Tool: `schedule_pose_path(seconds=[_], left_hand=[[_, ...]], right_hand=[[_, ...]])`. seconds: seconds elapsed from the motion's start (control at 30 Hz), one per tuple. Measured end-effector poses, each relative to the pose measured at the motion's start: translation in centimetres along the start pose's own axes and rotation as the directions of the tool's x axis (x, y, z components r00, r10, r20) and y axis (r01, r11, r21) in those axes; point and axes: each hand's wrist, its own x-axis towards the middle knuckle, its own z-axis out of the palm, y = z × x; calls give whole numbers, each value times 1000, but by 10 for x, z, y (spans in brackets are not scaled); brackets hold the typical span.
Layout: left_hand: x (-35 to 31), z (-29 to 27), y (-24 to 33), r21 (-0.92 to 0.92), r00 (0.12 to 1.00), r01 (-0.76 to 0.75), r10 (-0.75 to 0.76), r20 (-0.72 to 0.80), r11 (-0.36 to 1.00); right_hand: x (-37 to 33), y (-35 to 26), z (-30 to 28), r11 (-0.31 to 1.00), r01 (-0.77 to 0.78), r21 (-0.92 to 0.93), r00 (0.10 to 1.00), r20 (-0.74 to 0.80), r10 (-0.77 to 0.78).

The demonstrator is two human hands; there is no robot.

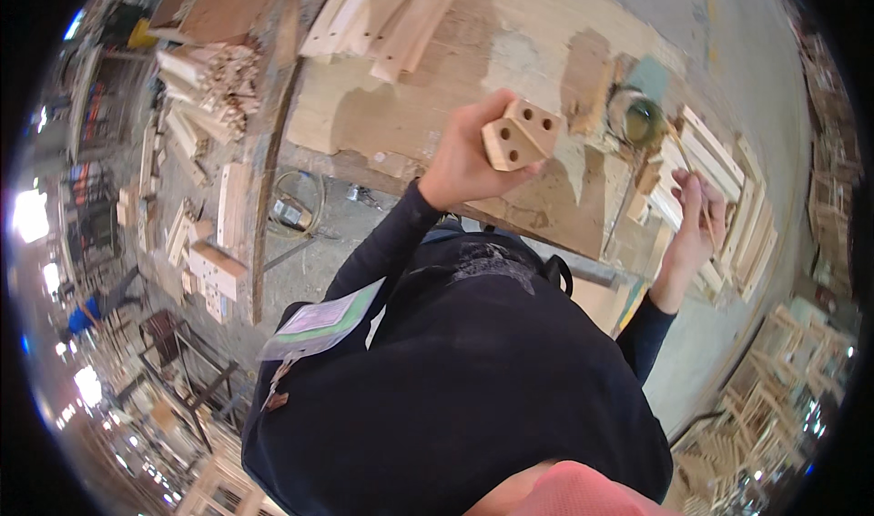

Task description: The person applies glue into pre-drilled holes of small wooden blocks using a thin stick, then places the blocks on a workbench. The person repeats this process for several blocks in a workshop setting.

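Note:
My left hand [460,166] grips a small wooden block [521,134] with round holes drilled in two of its faces, held up over the workbench [428,106]. My right hand [696,220] holds a thin wooden stick [689,166] whose tip points toward a round open pot [637,118] with greenish liquid, standing on the bench to the upper left of that hand. Both arms are in dark sleeves.
Flat wooden boards [387,15] lie at the far end of the bench. A stack of slats [728,179] sits by the right hand. Bundled sticks [214,79] and drilled blocks [217,275] lie at the left. Wooden frames [783,379] crowd the lower right.

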Motion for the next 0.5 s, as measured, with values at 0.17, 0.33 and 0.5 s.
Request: schedule_pose_path(seconds=[0.17,0.33,0.5], left_hand=[[0,16,-1,-50,1000,23,-23,-6,998],[2,24,12,-135,995,89,-83,51,987],[-3,27,12,-64,993,50,-43,107,997]], right_hand=[[6,8,-1,1000,2,-24,999,-52,-4],[12,15,-10,998,6,-62,999,-38,-8],[25,32,-11,969,96,-229,995,42,-89]])
